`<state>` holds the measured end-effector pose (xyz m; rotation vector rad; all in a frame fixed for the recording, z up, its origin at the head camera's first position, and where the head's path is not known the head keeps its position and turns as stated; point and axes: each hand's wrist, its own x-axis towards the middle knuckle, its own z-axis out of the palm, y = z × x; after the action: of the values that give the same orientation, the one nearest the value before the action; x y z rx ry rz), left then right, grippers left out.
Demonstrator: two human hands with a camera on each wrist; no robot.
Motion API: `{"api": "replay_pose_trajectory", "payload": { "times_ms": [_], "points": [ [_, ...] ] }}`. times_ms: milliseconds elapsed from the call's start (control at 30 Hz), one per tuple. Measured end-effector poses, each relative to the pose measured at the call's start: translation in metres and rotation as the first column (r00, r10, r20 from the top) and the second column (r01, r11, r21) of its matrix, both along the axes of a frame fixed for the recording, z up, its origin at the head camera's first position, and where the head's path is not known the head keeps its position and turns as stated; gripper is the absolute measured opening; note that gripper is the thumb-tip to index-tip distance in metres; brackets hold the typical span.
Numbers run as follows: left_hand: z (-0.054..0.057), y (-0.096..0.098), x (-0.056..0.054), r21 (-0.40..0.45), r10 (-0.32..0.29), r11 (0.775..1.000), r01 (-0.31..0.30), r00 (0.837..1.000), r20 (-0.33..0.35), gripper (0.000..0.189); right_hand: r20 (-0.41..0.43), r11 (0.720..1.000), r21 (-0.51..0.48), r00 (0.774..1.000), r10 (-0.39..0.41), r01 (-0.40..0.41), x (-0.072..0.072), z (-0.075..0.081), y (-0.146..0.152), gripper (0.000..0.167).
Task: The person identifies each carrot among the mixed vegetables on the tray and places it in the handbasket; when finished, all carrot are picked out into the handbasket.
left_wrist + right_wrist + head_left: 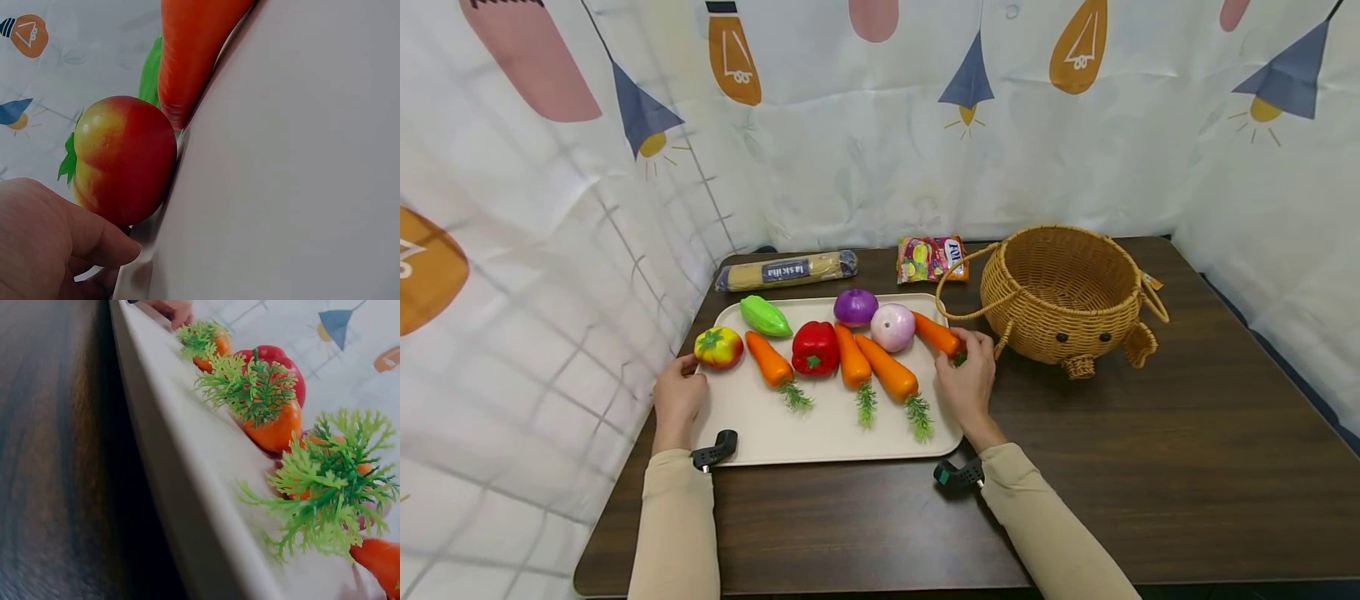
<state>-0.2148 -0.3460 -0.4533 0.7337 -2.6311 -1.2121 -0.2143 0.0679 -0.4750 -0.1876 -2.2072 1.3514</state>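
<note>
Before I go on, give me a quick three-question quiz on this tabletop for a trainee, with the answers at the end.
1. How many carrots show in the head view?
2. True or false: the wicker basket stands to the right of the tray.
3. Which of these is nearest the left hand?
A) the red pepper
B) the red-and-yellow fruit
C) the purple onion

Key: 1. Four. 2. True. 3. B.
</note>
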Motion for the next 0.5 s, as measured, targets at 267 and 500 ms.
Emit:
{"api": "replay_pose_trajectory", "payload": {
  "times_ms": [267, 500],
  "points": [
    [0.0, 0.001, 0.0, 0.013, 0.005, 1.0, -0.005, 1.0, -0.003, 0.054, -0.121, 1.0, -0.031, 0.993, 0.001, -0.005, 0.005, 0.006, 0.0, 0.037],
    [0.0, 0.001, 0.0, 0.0, 0.005, 1.0, -0.005, 1.0, -0.01, 0.052, -0.203, 0.997, -0.071, 0.979, -0.01, -0.005, 0.01, 0.012, 0.0, 0.038]
  ]
}}
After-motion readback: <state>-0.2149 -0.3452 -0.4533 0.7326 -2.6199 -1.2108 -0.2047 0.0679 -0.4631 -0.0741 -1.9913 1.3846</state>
